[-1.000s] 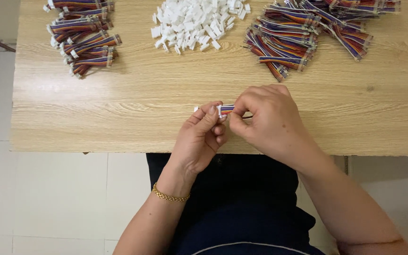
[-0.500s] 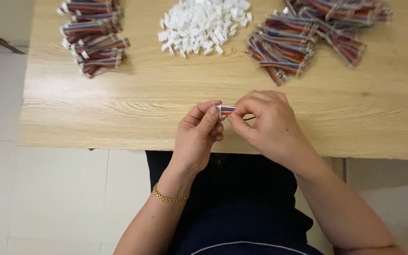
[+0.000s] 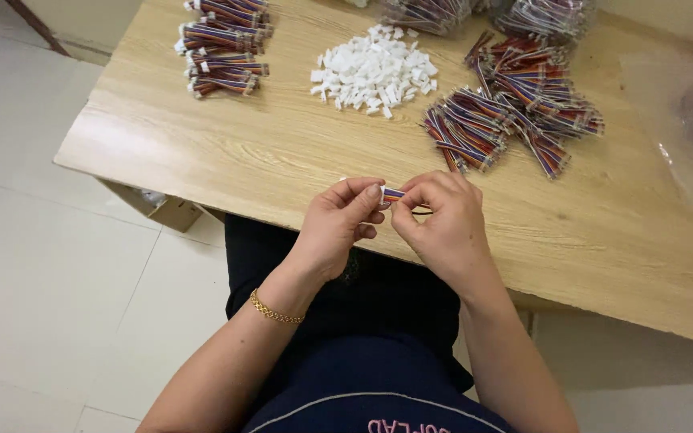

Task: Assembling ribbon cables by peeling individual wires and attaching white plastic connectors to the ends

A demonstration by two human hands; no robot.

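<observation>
Over the near edge of a light wooden table [image 3: 266,152], my left hand [image 3: 338,224] and my right hand [image 3: 443,220] pinch the two ends of one short bundle of coloured wires [image 3: 393,194]. Only a small striped stretch shows between the fingertips. Whether a white connector sits on its end is hidden by my left fingers. A gold bracelet [image 3: 274,311] circles my left wrist.
A heap of small white plastic connectors [image 3: 374,74] lies at the table's far middle. Coloured wire bundles are stacked at the far left [image 3: 222,46] and spread at the far right [image 3: 515,112]. Clear plastic bags [image 3: 683,136] lie at the right edge. A cardboard box [image 3: 170,210] sits under the table.
Both hands stay closed on the wire bundle with small finger shifts. The camera has tilted and moved, so more of the table's right side and far edge shows.
</observation>
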